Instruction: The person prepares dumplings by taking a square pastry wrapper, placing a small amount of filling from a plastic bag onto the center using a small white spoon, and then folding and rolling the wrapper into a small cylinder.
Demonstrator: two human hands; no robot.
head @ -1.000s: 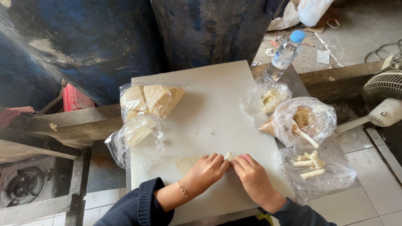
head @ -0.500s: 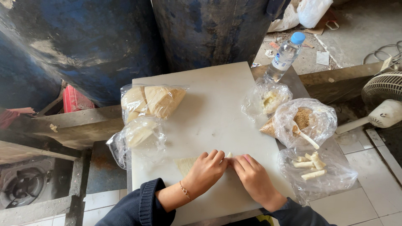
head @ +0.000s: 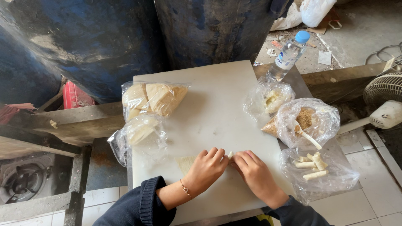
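Both hands low-centre on white board (head: pixel 217 104). L hand (head: pixel 206 169) and R hand (head: pixel 253 173) are side by side, fingertips meeting on a small pale roll (head: pixel 230 154) at the board's 6 o'clock; fingers curled narrow, pressing it down. Looks like thin wrapper dough, but mostly hidden under the fingers. Flat wrapper sheet (head: pixel 185 163) lies at 9 o'clock of the L hand. Bag of stacked wrappers (head: pixel 155 98) at 10–11 o'clock. Bag w/ finished rolls (head: pixel 312 163) at 3 o'clock of R hand; bag w/ brown filling & spoon (head: pixel 307 121) at 2 o'clock. Water bottle (head: pixel 289 54) at 1 o'clock, off the board.
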